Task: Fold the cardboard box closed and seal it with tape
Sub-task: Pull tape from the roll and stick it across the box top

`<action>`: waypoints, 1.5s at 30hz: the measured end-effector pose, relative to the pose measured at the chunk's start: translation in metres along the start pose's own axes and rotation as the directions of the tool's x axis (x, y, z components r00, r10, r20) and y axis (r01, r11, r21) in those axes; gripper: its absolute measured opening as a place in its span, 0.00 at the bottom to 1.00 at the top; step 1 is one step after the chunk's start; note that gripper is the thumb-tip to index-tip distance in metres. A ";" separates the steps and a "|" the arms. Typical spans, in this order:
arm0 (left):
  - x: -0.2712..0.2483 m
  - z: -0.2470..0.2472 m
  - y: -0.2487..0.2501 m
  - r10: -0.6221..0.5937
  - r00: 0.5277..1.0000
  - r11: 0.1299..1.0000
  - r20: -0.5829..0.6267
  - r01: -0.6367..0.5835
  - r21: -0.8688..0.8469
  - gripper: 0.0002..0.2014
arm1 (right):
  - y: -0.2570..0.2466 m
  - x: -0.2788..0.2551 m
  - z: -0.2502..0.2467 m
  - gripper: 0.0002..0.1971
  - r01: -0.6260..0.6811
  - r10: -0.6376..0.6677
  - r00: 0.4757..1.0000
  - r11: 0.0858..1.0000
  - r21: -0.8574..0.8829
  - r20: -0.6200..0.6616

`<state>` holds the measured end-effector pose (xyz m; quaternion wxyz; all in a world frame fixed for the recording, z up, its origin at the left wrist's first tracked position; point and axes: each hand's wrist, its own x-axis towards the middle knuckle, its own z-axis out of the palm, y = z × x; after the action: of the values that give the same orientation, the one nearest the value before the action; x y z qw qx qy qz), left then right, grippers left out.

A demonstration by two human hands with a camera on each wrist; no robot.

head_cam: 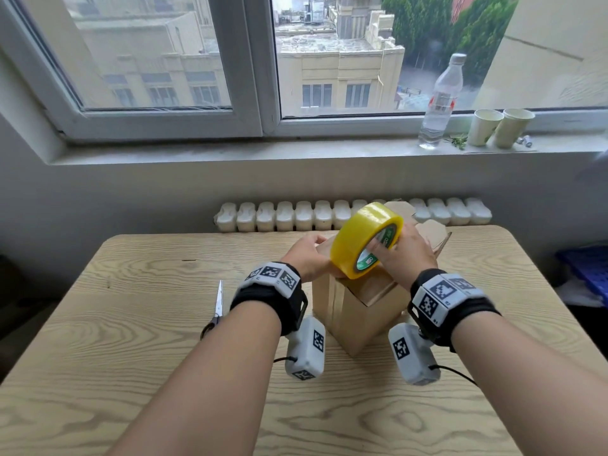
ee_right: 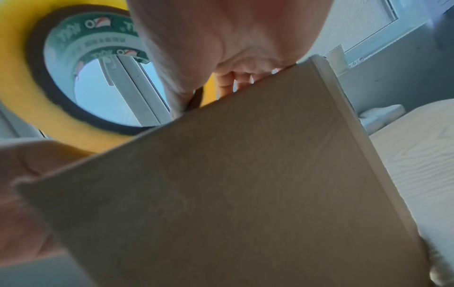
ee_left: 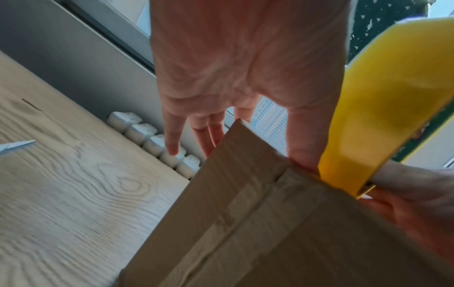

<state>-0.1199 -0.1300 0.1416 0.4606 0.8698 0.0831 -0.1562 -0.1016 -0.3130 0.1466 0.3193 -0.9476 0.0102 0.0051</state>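
Nearest, the cardboard box (head_cam: 355, 311) stands on the wooden table (head_cam: 131, 340), near its middle, one corner turned toward the person. On its top the right hand (head_cam: 406, 255) grasps the yellow tape roll (head_cam: 365, 240), fingers hooked through the core and the roll tilted on edge against the near top rim. The left hand (head_cam: 307, 255) rests on the top just left of the roll, its fingers fairly straight, thumb pressed down beside the tape.

The sealing step looks just begun: the tape's free end is being anchored at the near edge. I cannot tell whether every flap lies fully flat. The next move likely calls for the left thumb to pin the end while the right hand draws the roll away across the seam, then cuts with the scissors (head_cam: 217, 307) lying to the left on the table.

The left wrist view alone shows the thumb (ee_left: 303, 147) touching the box edge beside the tape, and older tape strips down the box's side. The right wrist view shows the roll's green printed core (ee_right: 98, 44).

Farther off, a radiator (head_cam: 279, 217) and a windowsill with a bottle (head_cam: 441, 100) and 2 paper cups (head_cam: 500, 126).
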 end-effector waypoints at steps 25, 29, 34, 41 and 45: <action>-0.057 -0.038 0.018 0.136 0.985 0.972 0.110 -0.154 0.179 0.38 | -0.033 -0.083 -0.013 0.11 -0.185 0.185 0.979 0.983 0.004 -0.091; -0.065 -0.044 0.014 0.161 0.975 0.964 0.152 -0.188 0.185 0.36 | -0.044 -0.097 -0.005 0.07 -0.192 0.192 0.976 0.981 0.007 -0.103; -0.073 -0.050 0.009 0.181 0.962 0.962 0.204 -0.216 0.165 0.34 | -0.056 -0.105 0.008 0.07 -0.188 0.190 0.977 0.982 0.030 -0.100; -0.071 -0.054 -0.005 0.191 0.958 0.962 0.213 -0.226 0.152 0.35 | -0.063 -0.118 0.021 0.10 -0.262 0.267 0.959 0.963 0.061 -0.094; -0.062 -0.068 -0.037 0.140 0.978 0.971 0.152 -0.166 0.174 0.31 | -0.062 -0.127 0.031 0.10 -0.304 0.308 0.950 0.950 0.073 -0.048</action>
<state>-0.1753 -0.0531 0.1701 0.3927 0.8999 -0.0316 -0.1871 -0.2273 -0.2424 0.1613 0.3450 -0.9233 0.1666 0.0265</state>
